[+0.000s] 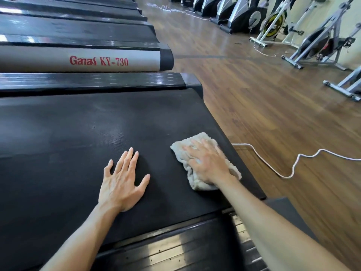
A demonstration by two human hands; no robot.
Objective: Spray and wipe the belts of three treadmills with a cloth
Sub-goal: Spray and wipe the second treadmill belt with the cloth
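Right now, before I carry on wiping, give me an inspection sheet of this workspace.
Surface: black treadmill belt, faint pale smear near its middle.
Job's things: cloth flat on the belt; spray bottle not seen.
Clutter: nothing seen.
Hands: left hand flat on the belt, fingers spread; right hand pressing the cloth.
Cables: white cord snaking over the wooden floor.
Surroundings: more treadmills alongside, exercise bikes opposite.
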